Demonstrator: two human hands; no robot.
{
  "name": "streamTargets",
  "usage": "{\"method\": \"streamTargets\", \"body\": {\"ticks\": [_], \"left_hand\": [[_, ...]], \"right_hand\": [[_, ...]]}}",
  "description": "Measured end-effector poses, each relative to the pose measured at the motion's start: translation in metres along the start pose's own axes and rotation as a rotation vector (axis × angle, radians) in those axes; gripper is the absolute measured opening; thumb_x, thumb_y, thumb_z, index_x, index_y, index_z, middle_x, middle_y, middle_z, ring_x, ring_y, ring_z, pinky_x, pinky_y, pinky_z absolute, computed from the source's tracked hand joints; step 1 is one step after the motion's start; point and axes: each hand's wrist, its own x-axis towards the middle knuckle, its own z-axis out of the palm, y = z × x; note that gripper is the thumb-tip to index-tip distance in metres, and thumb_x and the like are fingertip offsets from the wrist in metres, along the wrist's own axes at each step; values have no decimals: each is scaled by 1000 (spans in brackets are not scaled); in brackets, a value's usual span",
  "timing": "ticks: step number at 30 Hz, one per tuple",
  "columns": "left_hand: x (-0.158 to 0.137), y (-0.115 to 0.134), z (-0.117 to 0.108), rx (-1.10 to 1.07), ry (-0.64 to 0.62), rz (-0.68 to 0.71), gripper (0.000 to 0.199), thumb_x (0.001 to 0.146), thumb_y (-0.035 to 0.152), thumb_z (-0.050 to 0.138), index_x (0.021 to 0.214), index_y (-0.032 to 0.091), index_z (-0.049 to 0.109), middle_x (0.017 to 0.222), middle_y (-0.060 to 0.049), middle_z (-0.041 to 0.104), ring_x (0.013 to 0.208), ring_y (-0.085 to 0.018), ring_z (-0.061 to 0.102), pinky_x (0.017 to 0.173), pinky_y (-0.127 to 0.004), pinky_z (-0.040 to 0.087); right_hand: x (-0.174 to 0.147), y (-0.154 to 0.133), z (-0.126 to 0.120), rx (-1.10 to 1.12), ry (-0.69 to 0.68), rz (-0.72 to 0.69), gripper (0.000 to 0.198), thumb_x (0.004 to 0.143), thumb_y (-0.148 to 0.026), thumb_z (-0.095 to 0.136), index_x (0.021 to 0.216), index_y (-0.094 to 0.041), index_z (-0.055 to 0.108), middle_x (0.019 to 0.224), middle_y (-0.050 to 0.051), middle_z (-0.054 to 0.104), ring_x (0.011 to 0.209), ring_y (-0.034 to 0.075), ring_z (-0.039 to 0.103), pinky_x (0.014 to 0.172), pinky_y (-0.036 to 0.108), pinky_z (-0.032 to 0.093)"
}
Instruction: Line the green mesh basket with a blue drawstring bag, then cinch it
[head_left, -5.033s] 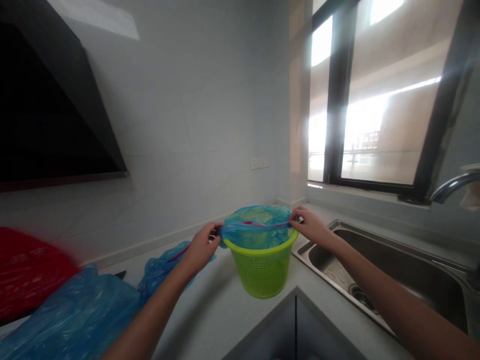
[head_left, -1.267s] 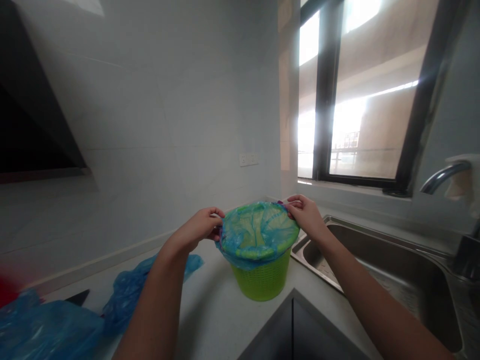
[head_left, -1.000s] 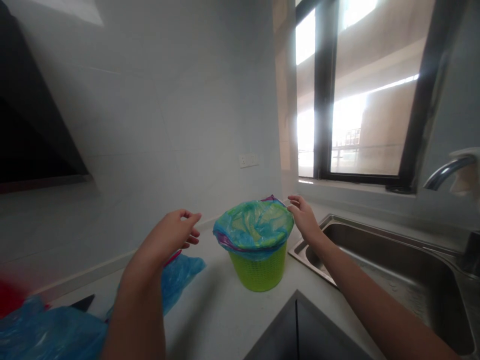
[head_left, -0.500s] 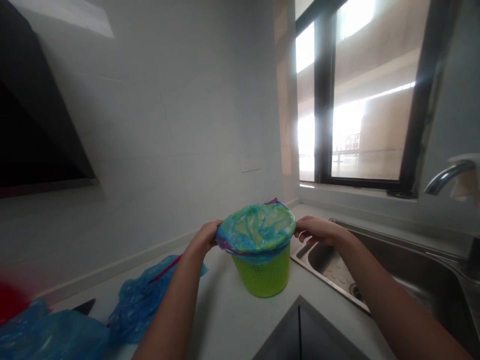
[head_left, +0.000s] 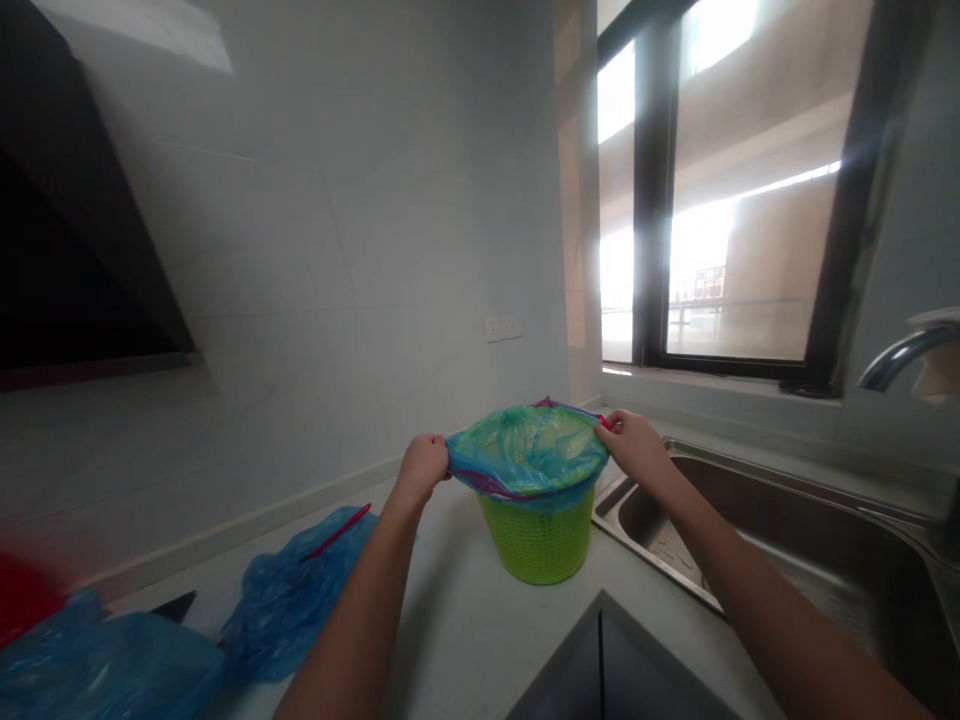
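Observation:
A lime-green lattice basket (head_left: pixel 538 535) stands on the grey counter (head_left: pixel 457 630) beside the sink. A blue plastic bag (head_left: pixel 525 450) with a red drawstring lines it and folds over the rim. My left hand (head_left: pixel 424 466) pinches the bag's edge at the basket's left side. On the right side of the rim, my right hand (head_left: pixel 634 445) grips the bag's edge. Both arms reach forward from the bottom of the view.
A steel sink (head_left: pixel 780 545) with a tap (head_left: pixel 904 352) lies to the right. Crumpled blue bags (head_left: pixel 292 590) (head_left: pixel 90 670) and something red (head_left: pixel 22 600) lie on the counter at left. A dark range hood (head_left: pixel 67 250) hangs at upper left; a window (head_left: pixel 735 190) is behind.
A second ago my left hand was off the bag and open; it has returned to the left rim. Both hands now grip the bag's edge, pulling it over the rim.

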Motion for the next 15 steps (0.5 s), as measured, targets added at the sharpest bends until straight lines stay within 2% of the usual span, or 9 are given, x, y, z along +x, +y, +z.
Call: {"method": "streamTargets", "body": {"ticks": [2, 5, 7, 10, 15], "left_hand": [[-4, 6, -1, 81, 98, 67, 26, 78, 23, 55, 54, 24, 45, 57, -9, 54, 69, -31, 63, 66, -36, 45], [-12, 15, -2, 161, 198, 155, 26, 81, 24, 55, 59, 25, 42, 73, -14, 62, 95, -36, 63, 78, -37, 43], [-19, 20, -2, 235, 227, 215, 25, 86, 25, 51, 63, 25, 42, 79, -14, 63, 95, -35, 62, 79, -37, 41], [-24, 24, 0, 358, 223, 325, 26, 93, 28, 44, 68, 24, 45, 80, -13, 65, 85, -32, 62, 74, -35, 39], [-22, 22, 3, 381, 119, 413, 25, 94, 29, 44, 72, 23, 52, 81, -10, 67, 80, -27, 60, 68, -32, 34]], "right_hand": [[-3, -2, -1, -96, 38, -74, 13, 83, -26, 60, 72, -19, 60, 69, 4, 64, 63, 17, 55, 57, 28, 30], [-6, -7, -3, -98, 44, -110, 5, 82, -22, 60, 78, -20, 62, 71, 4, 65, 65, 18, 56, 60, 28, 30], [-8, -11, -6, -49, 42, -128, 2, 80, -20, 60, 81, -20, 62, 67, 1, 62, 63, 17, 56, 60, 27, 31], [-11, -16, -8, 48, 18, -188, 5, 79, -19, 60, 83, -20, 62, 61, -2, 58, 61, 17, 55, 60, 27, 33], [-13, -21, -11, 359, -129, -178, 10, 81, -29, 61, 85, -20, 61, 56, -4, 54, 54, 15, 53, 54, 26, 36]]}}
